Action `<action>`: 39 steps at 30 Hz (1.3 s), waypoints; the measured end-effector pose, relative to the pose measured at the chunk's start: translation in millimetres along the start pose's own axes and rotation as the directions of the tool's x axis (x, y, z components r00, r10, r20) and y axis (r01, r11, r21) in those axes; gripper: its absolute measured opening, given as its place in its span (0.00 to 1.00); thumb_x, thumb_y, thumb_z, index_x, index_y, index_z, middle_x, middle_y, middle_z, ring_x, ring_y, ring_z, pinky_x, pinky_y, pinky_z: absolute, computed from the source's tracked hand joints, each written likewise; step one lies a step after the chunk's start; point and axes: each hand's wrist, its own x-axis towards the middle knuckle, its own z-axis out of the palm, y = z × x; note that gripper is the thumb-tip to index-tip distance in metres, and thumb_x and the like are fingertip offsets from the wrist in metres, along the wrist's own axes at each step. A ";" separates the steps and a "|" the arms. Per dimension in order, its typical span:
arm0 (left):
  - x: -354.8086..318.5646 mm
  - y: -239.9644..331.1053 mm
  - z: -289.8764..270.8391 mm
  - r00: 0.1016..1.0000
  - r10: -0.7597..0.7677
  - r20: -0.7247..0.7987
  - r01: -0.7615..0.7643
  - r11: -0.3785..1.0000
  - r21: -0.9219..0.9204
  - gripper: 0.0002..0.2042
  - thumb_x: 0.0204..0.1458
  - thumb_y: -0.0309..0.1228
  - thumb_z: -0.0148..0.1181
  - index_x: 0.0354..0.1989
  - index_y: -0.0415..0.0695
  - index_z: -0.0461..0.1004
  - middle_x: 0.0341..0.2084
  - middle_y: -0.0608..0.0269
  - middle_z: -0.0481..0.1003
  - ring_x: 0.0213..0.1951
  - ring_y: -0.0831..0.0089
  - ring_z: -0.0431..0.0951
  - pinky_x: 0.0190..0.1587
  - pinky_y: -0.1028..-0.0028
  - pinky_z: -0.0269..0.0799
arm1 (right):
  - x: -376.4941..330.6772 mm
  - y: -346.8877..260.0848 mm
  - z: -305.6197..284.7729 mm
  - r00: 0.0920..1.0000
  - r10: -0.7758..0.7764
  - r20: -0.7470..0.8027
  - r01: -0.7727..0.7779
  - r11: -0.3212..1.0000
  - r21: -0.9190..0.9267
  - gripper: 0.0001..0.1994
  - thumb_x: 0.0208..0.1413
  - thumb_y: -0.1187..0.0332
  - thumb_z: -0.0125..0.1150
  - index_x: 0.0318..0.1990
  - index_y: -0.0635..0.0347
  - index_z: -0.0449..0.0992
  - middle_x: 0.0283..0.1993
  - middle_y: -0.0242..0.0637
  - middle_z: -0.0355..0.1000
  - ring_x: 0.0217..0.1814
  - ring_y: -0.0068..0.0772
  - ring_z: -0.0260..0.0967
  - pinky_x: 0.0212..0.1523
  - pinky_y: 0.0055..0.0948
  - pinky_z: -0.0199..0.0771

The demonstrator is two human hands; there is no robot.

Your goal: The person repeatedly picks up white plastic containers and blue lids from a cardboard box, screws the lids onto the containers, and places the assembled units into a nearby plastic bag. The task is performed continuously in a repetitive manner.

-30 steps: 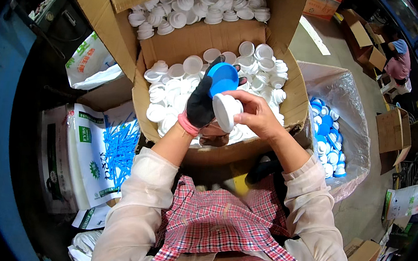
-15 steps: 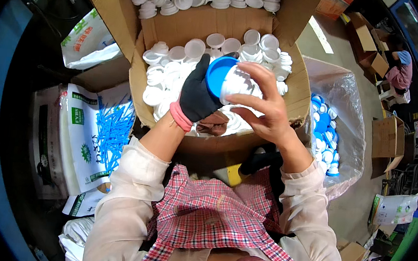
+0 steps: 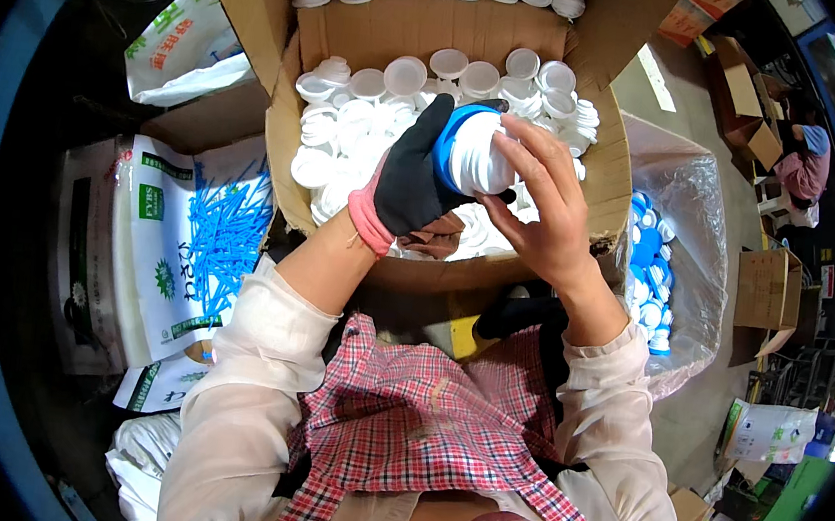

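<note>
blue cap [image 3: 446,143] with white insert [image 3: 481,156] sits gripped between gloved left hand [image 3: 414,175] and bare right hand [image 3: 541,204], fingers curled around both, above a cardboard box [image 3: 607,168] full of white inserts [image 3: 351,118], beside a clear bag [image 3: 690,201] of blue caps [image 3: 649,273].

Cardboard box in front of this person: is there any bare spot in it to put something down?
Barely. The cardboard box is packed with white caps; only the brown divider wall and rim are bare. The clear bag right holds blue caps.
</note>
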 end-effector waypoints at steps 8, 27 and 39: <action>-2.5 6.6 6.0 0.998 -0.062 -0.015 0.061 0.994 -0.096 0.27 0.55 0.41 0.57 0.61 0.43 0.62 0.48 0.58 0.72 0.47 0.69 0.74 0.47 0.71 0.72 | -3.1 0.8 1.0 1.000 0.022 0.020 -0.022 1.000 -0.016 0.33 0.35 0.80 0.73 0.55 0.58 0.71 0.58 0.45 0.67 0.59 0.49 0.66 0.56 0.41 0.68; 0.4 16.8 9.4 0.974 -0.226 -0.028 0.228 0.962 0.151 0.26 0.55 0.42 0.61 0.57 0.37 0.65 0.46 0.59 0.73 0.42 0.74 0.75 0.41 0.76 0.73 | -13.6 28.6 -6.5 0.782 0.570 0.254 -0.606 0.600 0.522 0.37 0.44 0.66 0.75 0.62 0.64 0.63 0.57 0.41 0.66 0.57 0.32 0.66 0.57 0.32 0.68; 2.6 -0.6 10.7 0.991 -0.090 -0.097 0.118 0.932 0.342 0.20 0.58 0.40 0.56 0.50 0.36 0.69 0.40 0.57 0.76 0.39 0.72 0.78 0.39 0.75 0.75 | -23.2 36.7 -6.2 0.808 0.545 0.222 -0.540 0.538 0.647 0.36 0.46 0.63 0.73 0.61 0.65 0.63 0.53 0.45 0.69 0.52 0.34 0.70 0.52 0.33 0.72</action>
